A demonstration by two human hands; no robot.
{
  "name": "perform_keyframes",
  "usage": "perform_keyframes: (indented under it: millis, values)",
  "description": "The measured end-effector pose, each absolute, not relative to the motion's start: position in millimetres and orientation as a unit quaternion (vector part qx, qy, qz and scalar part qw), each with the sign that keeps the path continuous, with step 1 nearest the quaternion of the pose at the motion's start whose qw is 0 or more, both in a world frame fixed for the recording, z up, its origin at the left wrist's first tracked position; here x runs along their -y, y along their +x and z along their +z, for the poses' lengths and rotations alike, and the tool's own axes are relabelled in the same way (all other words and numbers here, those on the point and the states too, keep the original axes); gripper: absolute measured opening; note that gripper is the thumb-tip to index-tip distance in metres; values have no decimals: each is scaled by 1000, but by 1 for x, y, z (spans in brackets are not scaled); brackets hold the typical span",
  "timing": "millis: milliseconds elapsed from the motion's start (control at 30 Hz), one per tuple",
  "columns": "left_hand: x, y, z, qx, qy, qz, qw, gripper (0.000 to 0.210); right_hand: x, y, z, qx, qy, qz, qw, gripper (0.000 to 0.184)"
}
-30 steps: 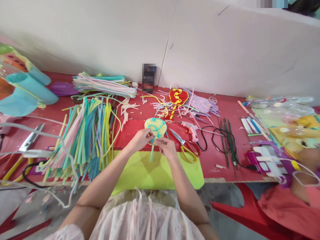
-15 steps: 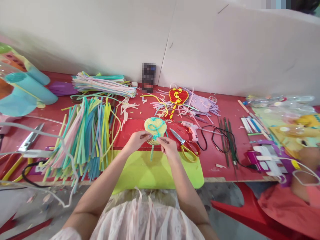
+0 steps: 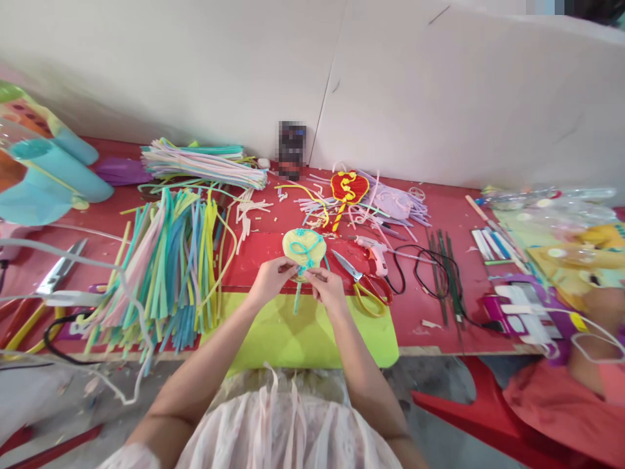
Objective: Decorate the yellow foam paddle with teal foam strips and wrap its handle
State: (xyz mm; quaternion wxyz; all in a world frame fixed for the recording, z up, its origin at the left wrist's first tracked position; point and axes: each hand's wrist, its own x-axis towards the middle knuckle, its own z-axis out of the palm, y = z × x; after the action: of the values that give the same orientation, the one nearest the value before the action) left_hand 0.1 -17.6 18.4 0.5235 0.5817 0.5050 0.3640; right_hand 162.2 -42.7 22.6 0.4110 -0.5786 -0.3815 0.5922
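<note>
Pinching teal trim [image 3: 307,263] low on the yellow fan [image 3: 316,238], the left hand [image 3: 273,279] and right hand [image 3: 329,286] flank it, its handle [image 3: 297,299] over the green mat [image 3: 293,335]. Noted as done: disc [image 3: 288,238], handle, upper loop of trim [image 3: 291,247]. Outstanding, in my judgement: the lower trim, apparently not yet fixed.

Pale wall [image 3: 195,71], red chair [image 3: 488,412] at right

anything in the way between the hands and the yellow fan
Nothing visible: the left hand and right hand are both at the fan's lower part. The scissors lie to its right, not between.
</note>
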Motion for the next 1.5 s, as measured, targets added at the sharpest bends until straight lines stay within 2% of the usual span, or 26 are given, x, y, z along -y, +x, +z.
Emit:
perform_keyframes:
  millis: [300, 767, 933, 1067, 1133, 1333, 1500]
  values:
    - [22, 5, 27, -531, 618, 361, 454, 19, 45, 161, 25, 403, -583, 584, 396, 36]
    - [21, 0, 23, -533, 648, 331, 432, 21, 46, 164, 21, 479, -590, 515, 396, 37]
    - [17, -1, 17, -523, 628, 345, 461, 24, 44, 162, 18, 490, -580, 510, 405, 31]
    - [18, 4, 13, -494, 548, 387, 552, 35, 45, 160, 15, 460, -597, 487, 442, 30]
    - [20, 8, 11, -488, 526, 395, 574, 34, 46, 158, 15, 449, -600, 485, 451, 31]
    - [24, 11, 13, -510, 541, 405, 532, 26, 46, 161, 23, 519, -604, 434, 421, 33]
    - [21, 4, 20, -482, 588, 353, 545, 21, 37, 176, 37, 594, -575, 381, 414, 32]
